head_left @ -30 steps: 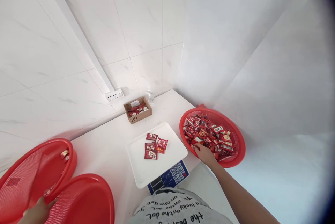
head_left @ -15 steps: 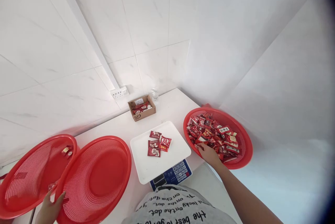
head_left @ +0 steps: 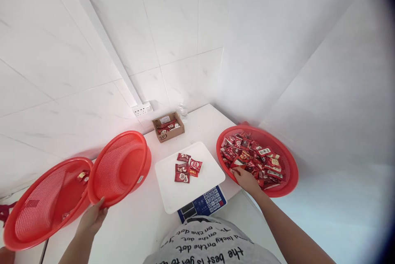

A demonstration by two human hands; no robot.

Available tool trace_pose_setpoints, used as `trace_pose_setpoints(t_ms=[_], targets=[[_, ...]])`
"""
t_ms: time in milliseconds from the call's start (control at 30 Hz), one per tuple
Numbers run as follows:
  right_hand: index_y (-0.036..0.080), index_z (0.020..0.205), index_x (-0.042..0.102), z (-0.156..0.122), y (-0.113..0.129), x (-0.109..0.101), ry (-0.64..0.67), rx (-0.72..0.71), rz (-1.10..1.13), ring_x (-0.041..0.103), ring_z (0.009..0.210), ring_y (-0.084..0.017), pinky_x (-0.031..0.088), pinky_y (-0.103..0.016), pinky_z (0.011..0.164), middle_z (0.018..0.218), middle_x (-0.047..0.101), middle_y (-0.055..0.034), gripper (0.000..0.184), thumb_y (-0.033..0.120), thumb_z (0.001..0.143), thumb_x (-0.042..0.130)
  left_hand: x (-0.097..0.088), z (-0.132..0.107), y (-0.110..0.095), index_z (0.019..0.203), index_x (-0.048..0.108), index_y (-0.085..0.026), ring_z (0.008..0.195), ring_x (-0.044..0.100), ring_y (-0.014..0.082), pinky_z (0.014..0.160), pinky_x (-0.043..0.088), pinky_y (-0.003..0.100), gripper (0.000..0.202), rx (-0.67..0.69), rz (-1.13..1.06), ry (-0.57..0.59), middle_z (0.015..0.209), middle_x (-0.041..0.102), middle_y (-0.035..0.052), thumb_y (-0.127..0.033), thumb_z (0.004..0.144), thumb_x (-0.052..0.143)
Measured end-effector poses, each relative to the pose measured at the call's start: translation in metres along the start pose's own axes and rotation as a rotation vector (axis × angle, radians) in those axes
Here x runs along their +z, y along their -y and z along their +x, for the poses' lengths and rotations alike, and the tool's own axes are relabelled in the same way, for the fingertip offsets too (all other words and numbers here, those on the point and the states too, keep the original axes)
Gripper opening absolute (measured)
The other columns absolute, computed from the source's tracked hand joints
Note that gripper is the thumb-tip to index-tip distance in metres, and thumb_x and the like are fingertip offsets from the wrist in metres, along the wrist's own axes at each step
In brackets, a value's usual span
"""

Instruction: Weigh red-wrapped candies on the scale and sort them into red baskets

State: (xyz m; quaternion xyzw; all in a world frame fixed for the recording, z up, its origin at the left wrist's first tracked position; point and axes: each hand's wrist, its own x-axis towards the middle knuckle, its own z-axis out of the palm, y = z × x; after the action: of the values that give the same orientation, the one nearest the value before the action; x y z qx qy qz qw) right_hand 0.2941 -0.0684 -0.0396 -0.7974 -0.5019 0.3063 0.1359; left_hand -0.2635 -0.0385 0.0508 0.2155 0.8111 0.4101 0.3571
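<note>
L hand grips near rim of mid basket, fingers curled; R hand, half-closed, touches rim of R basket, can't tell if it holds anything. Box reads "SF"; shirt "on the dot"; mid basket's sticker too small to read. Mid basket's L of tray, mouth up, long axis lower-L to upper-R; red, mesh-walled.

I see the L hand out to one side, bent in a grip; R hand fwd on opp. side, R forearm slanting inward.
</note>
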Motion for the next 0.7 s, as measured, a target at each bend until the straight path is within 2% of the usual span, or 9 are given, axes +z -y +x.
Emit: trace_pose_setpoints(t_ms=[100, 200, 333, 433, 567, 633, 700], targets=[[0.018, 0.108, 0.06, 0.001, -0.001, 0.0, 0.003, -0.007, -0.002, 0.059, 0.099, -0.023, 0.041, -0.03, 0.083, 0.105, 0.066, -0.01, 0.038, 0.037, 0.087, 0.035, 0.033, -0.003, -0.005, 0.066, 0.046, -0.017, 0.052, 0.056, 0.0107, 0.049, 0.052, 0.021, 0.016, -0.103, -0.137, 0.04, 0.059, 0.053, -0.0016, -0.011, 0.078, 0.054], [0.019, 0.106, 0.061, 0.002, -0.001, 0.0, 0.008, -0.015, -0.008, 0.06, 0.098, -0.024, 0.041, -0.031, 0.082, 0.103, 0.067, -0.0096, 0.037, 0.037, 0.087, 0.035, 0.063, -0.011, -0.007, 0.069, 0.045, -0.018, 0.064, 0.062, 0.0131, 0.06, 0.056, 0.023, 0.016, -0.139, -0.223, 0.078, 0.065, 0.056, -0.0006, -0.009, 0.081, 0.05], [0.019, 0.105, 0.061, 0.003, -0.001, 0.0, 0.007, -0.018, -0.011, 0.06, 0.099, -0.024, 0.041, -0.031, 0.083, 0.103, 0.067, -0.0096, 0.036, 0.035, 0.087, 0.034, 0.094, -0.031, -0.005, 0.075, 0.046, -0.019, 0.08, 0.065, 0.0158, 0.071, 0.056, 0.027, 0.015, -0.115, -0.238, 0.191, 0.077, 0.061, 0.0044, -0.009, 0.086, 0.043], [0.02, 0.104, 0.062, 0.004, -0.002, 0.001, 0.006, -0.022, -0.008, 0.06, 0.099, -0.024, 0.041, -0.031, 0.083, 0.103, 0.067, -0.0087, 0.036, 0.035, 0.087, 0.035, 0.11, -0.049, 0.003, 0.078, 0.048, -0.018, 0.081, 0.066, 0.018, 0.072, 0.056, 0.03, 0.011, -0.062, -0.152, 0.274, 0.082, 0.063, 0.0089, -0.014, 0.087, 0.042], [0.019, 0.106, 0.061, 0.004, -0.004, 0.003, 0.004, -0.016, 0.001, 0.06, 0.1, -0.023, 0.041, -0.03, 0.083, 0.105, 0.067, -0.009, 0.036, 0.036, 0.087, 0.036, 0.133, -0.076, 0.016, 0.085, 0.048, -0.017, 0.08, 0.064, 0.0227, 0.067, 0.054, 0.036, 0.013, 0.118, 0.063, 0.284, 0.084, 0.06, 0.0102, -0.026, 0.088, 0.038], [0.019, 0.107, 0.061, 0.005, -0.004, 0.003, 0.005, -0.01, 0.007, 0.06, 0.099, -0.023, 0.042, -0.03, 0.083, 0.106, 0.066, -0.0093, 0.037, 0.037, 0.087, 0.037, 0.148, -0.093, 0.018, 0.097, 0.049, -0.017, 0.09, 0.061, 0.0251, 0.075, 0.051, 0.039, 0.022, 0.286, 0.171, 0.339, 0.094, 0.06, 0.011, -0.034, 0.086, 0.04], [0.019, 0.106, 0.061, 0.005, -0.004, 0.003, 0.006, -0.005, 0.012, 0.06, 0.099, -0.023, 0.042, -0.03, 0.083, 0.107, 0.066, -0.009, 0.037, 0.038, 0.086, 0.037, 0.168, -0.11, 0.017, 0.109, 0.05, -0.019, 0.106, 0.055, 0.0254, 0.089, 0.045, 0.039, 0.034, 0.479, 0.265, 0.463, 0.11, 0.058, 0.0103, -0.038, 0.081, 0.05]])
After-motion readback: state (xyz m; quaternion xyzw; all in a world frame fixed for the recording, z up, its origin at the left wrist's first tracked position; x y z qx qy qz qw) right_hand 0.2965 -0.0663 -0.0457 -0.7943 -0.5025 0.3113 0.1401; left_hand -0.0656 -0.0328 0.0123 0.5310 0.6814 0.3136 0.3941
